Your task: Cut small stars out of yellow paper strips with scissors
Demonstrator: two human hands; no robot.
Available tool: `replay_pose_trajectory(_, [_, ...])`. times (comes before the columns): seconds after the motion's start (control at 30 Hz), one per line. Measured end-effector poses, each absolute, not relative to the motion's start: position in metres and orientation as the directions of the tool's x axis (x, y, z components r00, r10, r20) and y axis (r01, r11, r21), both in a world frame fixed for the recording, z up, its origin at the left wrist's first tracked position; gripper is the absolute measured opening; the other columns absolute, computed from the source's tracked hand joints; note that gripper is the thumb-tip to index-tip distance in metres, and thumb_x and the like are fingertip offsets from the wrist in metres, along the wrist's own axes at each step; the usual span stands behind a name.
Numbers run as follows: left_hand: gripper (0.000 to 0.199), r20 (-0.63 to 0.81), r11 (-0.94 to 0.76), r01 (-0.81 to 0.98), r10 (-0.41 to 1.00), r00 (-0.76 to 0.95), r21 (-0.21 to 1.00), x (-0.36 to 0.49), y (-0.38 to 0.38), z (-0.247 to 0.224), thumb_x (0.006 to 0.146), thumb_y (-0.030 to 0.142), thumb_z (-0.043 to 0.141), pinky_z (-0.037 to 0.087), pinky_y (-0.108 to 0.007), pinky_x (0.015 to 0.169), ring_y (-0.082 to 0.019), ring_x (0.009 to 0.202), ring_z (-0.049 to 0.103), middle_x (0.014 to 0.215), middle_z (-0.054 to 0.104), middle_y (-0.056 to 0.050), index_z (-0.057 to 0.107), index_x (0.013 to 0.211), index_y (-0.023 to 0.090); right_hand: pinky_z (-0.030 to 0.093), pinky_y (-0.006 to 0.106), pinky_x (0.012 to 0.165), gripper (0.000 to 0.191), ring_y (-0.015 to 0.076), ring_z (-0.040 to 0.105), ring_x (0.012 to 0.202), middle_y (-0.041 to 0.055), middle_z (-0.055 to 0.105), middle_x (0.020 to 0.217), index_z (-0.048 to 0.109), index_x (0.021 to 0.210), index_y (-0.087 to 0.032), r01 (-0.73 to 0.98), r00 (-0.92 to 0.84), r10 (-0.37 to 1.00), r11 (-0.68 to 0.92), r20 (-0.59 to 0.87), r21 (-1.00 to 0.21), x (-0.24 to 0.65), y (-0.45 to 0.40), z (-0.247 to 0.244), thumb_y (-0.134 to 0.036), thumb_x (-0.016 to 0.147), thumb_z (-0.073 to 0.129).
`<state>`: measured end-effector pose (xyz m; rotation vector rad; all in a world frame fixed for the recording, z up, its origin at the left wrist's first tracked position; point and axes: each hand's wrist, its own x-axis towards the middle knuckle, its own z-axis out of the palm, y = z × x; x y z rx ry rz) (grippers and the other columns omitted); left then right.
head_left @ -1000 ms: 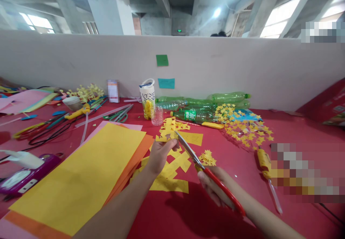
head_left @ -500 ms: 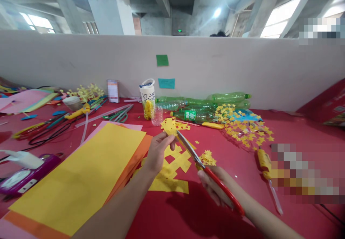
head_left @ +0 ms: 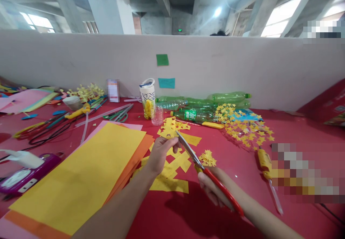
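Strip now shows further right past the scissors, above desk; probably re-angled mid-cut. Left hand seems to pinch it, right hand wraps the handles.

A red worktop runs up to a pale grey wall at the far side. On the wall are a green square of paper and, under it, a blue strip of paper. Below them stands a tall white cup with dark blue marks, with a clear bumpy plastic cup just beside it. To their right, see-through green plastic bottles lie in a heap. On the right is a yellow glue gun with a clear stick. Far left, scissors with green handles lie flat. Near left sits a shiny purple power strip with a white plug.
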<state>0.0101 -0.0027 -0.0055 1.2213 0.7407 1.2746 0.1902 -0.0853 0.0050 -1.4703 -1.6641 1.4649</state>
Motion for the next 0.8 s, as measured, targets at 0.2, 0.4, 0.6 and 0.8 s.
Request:
replay_pose_trajectory(0.2, [0.025,0.196,-0.125,-0.301,0.957,0.216,0.945,0.010,-0.002,-0.006,0.079,0.022,0.053,0.037,-0.025,0.063,-0.011,0.058,0.047,0.057,0.058,-0.002,0.065,0.059,0.015,0.025,0.015,0.032,0.045,0.0050,0.032,0.027,-0.0091,0.036,0.032,0.044,0.064,-0.019,0.422,-0.248,0.919,-0.181,-0.305,-0.888,0.191,-0.087,0.006,-0.061,0.078,0.039])
replay_pose_trajectory(0.4, [0.022,0.202,-0.143,-0.322,0.966,0.159,0.936,0.010,0.000,-0.007,0.077,0.021,0.054,0.037,-0.025,0.062,-0.011,0.059,0.049,0.059,0.060,-0.002,0.066,0.060,0.015,0.024,0.015,0.030,0.045,0.0048,0.032,0.026,-0.0096,0.035,0.031,0.042,0.061,-0.019,0.441,-0.229,0.916,-0.203,-0.329,-0.874,0.188,-0.087,0.006,-0.062,0.076,0.041])
replay_pose_trajectory(0.6, [0.027,0.222,-0.176,-0.288,0.966,0.133,0.941,0.008,0.001,-0.004,0.078,0.023,0.052,0.037,-0.025,0.062,-0.010,0.055,0.047,0.052,0.054,-0.001,0.065,0.056,0.014,0.024,0.015,0.031,0.045,0.0048,0.032,0.027,-0.0090,0.036,0.032,0.042,0.061,-0.019,0.438,-0.241,0.915,-0.194,-0.322,-0.878,0.190,-0.086,0.006,-0.061,0.078,0.041])
replay_pose_trajectory(0.8, [0.025,0.195,-0.146,-0.312,0.972,0.131,0.939,0.009,-0.001,-0.003,0.076,0.022,0.053,0.038,-0.025,0.062,-0.011,0.056,0.048,0.056,0.057,-0.002,0.064,0.055,0.014,0.026,0.015,0.032,0.043,0.0052,0.034,0.028,-0.0082,0.039,0.033,0.044,0.065,-0.018,0.423,-0.331,0.899,-0.132,-0.288,-0.897,0.198,-0.083,-0.001,-0.056,0.083,0.038])
